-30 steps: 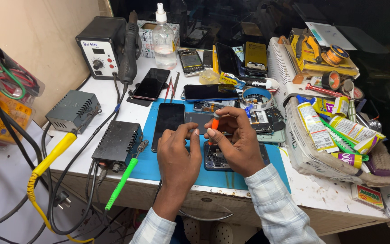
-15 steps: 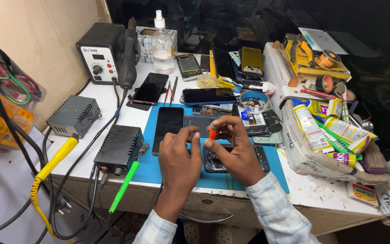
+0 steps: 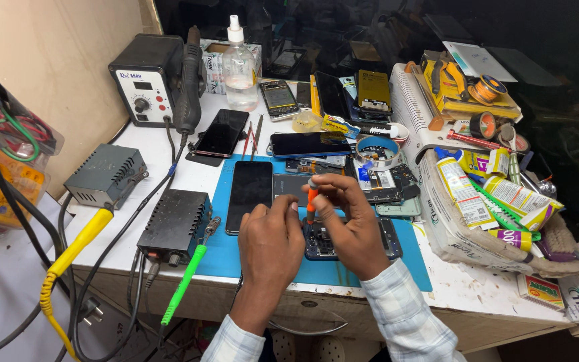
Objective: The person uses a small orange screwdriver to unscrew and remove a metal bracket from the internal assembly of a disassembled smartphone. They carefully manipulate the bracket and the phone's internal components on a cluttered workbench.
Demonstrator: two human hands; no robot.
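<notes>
An opened phone [image 3: 390, 243] lies on a blue work mat [image 3: 410, 267] at the bench's front edge. My right hand [image 3: 346, 224] holds a small orange-handled screwdriver [image 3: 311, 197] upright, its tip down on the opened phone's left part. My left hand [image 3: 271, 243] rests just left of it, fingers curled at the phone's left edge; what it grips is hidden. A dark phone [image 3: 249, 194] lies face up on the mat to the left of my hands.
A hot-air station [image 3: 145, 79], two small power units [image 3: 105, 174] [image 3: 174, 224], green [image 3: 183, 285] and yellow [image 3: 75, 248] handled tools with cables fill the left. Several phones, a clear bottle [image 3: 240, 67], tape rolls and glue tubes [image 3: 497, 201] crowd the back and right.
The view shifted slightly. My hands stay over the opened phone, with the screwdriver still upright between them.
</notes>
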